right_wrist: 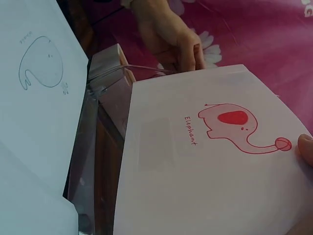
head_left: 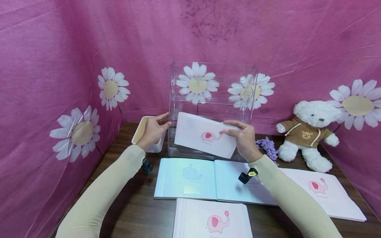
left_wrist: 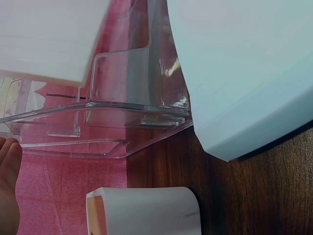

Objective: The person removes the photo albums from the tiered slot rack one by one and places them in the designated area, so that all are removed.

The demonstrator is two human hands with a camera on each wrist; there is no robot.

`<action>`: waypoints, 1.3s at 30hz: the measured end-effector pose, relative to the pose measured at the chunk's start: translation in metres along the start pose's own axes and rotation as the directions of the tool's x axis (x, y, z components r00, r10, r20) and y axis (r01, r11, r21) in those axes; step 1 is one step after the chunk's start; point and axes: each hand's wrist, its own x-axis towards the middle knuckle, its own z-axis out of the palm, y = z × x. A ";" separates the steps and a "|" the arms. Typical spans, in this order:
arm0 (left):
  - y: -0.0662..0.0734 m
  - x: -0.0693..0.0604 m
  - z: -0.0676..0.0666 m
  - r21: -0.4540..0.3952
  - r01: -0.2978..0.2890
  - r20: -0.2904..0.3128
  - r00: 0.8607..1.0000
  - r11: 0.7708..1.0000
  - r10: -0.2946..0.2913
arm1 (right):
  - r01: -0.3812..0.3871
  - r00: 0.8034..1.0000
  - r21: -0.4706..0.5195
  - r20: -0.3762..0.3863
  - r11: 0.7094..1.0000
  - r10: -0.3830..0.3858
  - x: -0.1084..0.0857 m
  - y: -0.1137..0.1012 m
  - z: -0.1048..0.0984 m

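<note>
My right hand (head_left: 245, 137) pinches the right end of a white booklet (head_left: 205, 135) with a pink elephant drawing, thumb on its front. The booklet is tilted in front of a clear acrylic display rack (head_left: 212, 102). In the right wrist view the word "Elephant" shows on the booklet (right_wrist: 195, 186). My left hand (head_left: 154, 129) grips the rack's left edge between thumb and fingers. Only part of that hand (left_wrist: 9, 188) shows in the left wrist view. Below the rack lies an open booklet (head_left: 184, 190) with a blue whale drawing.
Another elephant booklet (head_left: 193, 218) lies at the front, and one more (head_left: 336, 195) at the right. A white bin (head_left: 157, 147) stands left of the rack. A white teddy bear (head_left: 309, 132) in a brown hoodie sits at the right, beside a purple bundle (head_left: 269, 148).
</note>
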 end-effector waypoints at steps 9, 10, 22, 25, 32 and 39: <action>-0.001 -0.001 0.000 0.007 -0.001 0.005 1.000 1.000 0.001 | 0.028 0.998 0.077 -0.060 0.997 -0.023 -0.008 -0.008 -0.011; -0.001 -0.001 -0.001 0.012 0.002 0.008 1.000 1.000 -0.002 | 0.031 0.997 0.088 -0.066 0.996 -0.025 -0.010 -0.010 -0.013; -0.001 0.000 0.000 0.002 0.003 0.011 1.000 1.000 -0.003 | 0.039 0.996 0.191 -0.083 0.981 -0.023 -0.031 -0.026 -0.039; -0.002 0.000 0.000 -0.007 -0.005 0.009 1.000 1.000 0.005 | 0.035 0.997 0.234 -0.077 0.972 -0.017 -0.037 -0.030 -0.048; -0.002 0.000 -0.001 -0.012 -0.020 0.025 0.999 1.000 0.020 | 0.038 0.998 0.283 -0.063 0.958 -0.021 -0.053 -0.041 -0.071; -0.003 0.001 -0.001 -0.013 -0.015 0.020 1.000 1.000 0.015 | 0.069 0.996 0.286 -0.068 0.956 -0.052 -0.067 -0.045 -0.097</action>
